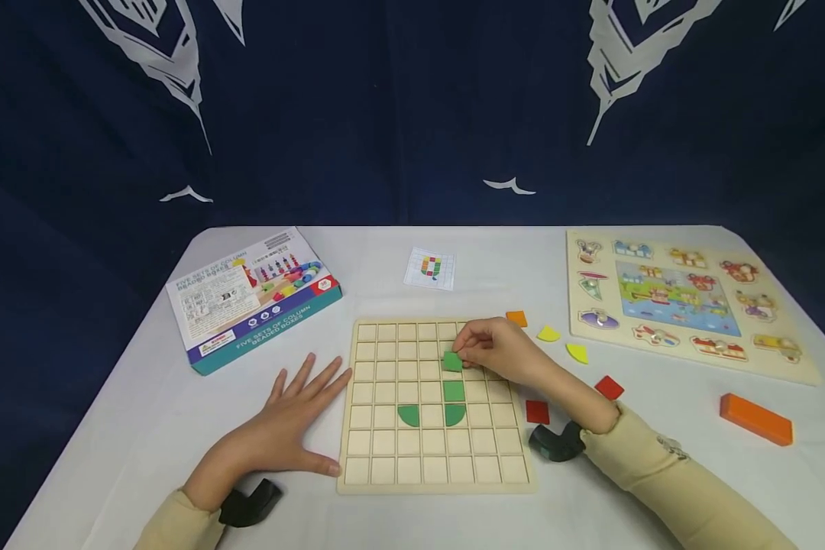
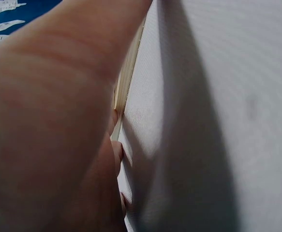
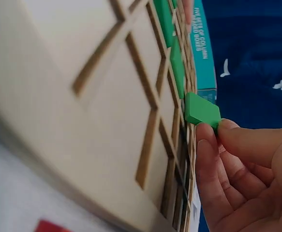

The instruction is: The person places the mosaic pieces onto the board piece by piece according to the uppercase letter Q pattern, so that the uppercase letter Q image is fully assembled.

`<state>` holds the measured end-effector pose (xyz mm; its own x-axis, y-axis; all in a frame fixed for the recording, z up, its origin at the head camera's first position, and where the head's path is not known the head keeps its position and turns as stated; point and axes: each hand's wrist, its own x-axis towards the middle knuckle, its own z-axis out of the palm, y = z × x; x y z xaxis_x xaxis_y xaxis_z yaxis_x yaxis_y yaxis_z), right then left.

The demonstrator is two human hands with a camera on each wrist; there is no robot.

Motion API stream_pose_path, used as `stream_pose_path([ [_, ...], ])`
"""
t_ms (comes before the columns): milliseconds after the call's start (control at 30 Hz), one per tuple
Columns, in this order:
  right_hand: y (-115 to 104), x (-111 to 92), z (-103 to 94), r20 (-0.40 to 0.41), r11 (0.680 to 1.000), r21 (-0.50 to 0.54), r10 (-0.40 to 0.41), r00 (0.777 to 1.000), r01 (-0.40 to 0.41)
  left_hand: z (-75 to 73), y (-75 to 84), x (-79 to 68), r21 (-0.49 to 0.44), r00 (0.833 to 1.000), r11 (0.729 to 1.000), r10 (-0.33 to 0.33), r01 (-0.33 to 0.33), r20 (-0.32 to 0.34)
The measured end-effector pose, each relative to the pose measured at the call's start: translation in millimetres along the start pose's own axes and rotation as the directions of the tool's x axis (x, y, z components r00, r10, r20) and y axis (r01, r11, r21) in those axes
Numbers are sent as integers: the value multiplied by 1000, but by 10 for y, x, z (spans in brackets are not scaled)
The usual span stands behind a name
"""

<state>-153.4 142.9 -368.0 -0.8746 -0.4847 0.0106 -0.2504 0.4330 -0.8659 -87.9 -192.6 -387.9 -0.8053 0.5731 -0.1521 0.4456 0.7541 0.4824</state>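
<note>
A wooden grid board [image 1: 385, 467] lies on the white table. Over its upper middle, my right hand [image 1: 500, 350] pinches a green square tile [image 1: 452, 361] between thumb and fingers. The right wrist view shows this tile tilted, its lower corner at the fingertips. Just below it, another green square tile [image 1: 454, 391] sits in a cell. Under that comes a green quarter-circle tile [image 1: 456, 415], and a second green quarter-circle [image 1: 409, 415] lies two columns left. My left hand [image 1: 285, 428] rests on the table with fingers spread, thumb and fingertips at the board's left edge.
Right of the board lie an orange tile [image 1: 516, 318], yellow quarter-circles [image 1: 577, 353] and red squares [image 1: 538, 412]. A pattern card [image 1: 419, 276] lies behind it. A box [image 1: 261, 298] stands back left, a peg puzzle [image 1: 677, 347] back right, with an orange block [image 1: 756, 418] in front.
</note>
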Motion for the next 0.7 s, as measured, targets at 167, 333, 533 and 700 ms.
stream_pose_path([
  [167,9,6,30,16,994,-96,-48,999,49,6,6,-9,3,1000,1000,0,0,2],
  [333,7,-6,30,-3,985,-163,-59,998,58,-9,8,-2,7,1000,1000,2,-2,3],
  [533,16,-17,33,-30,972,-223,-80,996,72,-10,14,-3,1,1000,1000,0,0,6],
  [700,10,-42,17,-18,973,-223,-68,998,62,-9,19,-8,1,1000,1000,2,-2,2],
])
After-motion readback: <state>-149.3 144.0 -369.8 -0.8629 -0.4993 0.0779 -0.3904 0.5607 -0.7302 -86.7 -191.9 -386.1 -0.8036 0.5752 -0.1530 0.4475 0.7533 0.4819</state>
